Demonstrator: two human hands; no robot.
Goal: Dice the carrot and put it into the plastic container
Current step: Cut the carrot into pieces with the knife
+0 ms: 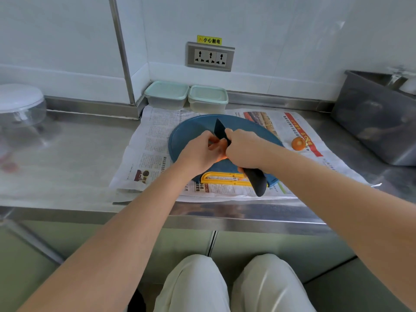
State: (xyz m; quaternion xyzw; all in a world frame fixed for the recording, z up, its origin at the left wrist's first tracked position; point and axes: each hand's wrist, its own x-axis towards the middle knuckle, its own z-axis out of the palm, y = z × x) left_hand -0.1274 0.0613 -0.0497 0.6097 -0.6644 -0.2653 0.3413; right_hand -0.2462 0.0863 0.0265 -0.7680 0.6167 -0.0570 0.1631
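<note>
Only slivers of orange carrot (223, 156) show between the hands, over the middle of the blue chopping board (191, 131). The left hand (200, 152) seems to curl round it. The right hand (244, 149) grips a black knife (256, 180), blade pointing away. A carrot end (298, 143) lies right of the board. Lidded plastic containers (166, 94) stand just beyond the board's far edge. Bare worktop (78, 143) stretches left of the board.

Both forearms (126, 221) are bare and the legs wear loose off-white trousers (193, 287).
</note>
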